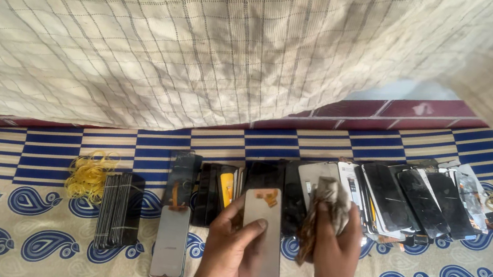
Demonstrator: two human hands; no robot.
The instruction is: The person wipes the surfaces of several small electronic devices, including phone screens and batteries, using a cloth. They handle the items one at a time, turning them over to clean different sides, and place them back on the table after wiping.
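Observation:
My left hand holds a phone display panel, back side up, grey with an orange flex cable near its top. My thumb lies across its middle. Just to the right, my right hand grips a crumpled, dirty cloth that sticks up above my fingers. The cloth is beside the panel's right edge. Both hands hover over a blue and cream patterned mat.
A row of phone screens lies along the mat behind my hands. At the left are a banded stack of dark panels, a pile of yellow rubber bands and another grey panel. A checked cloth hangs above.

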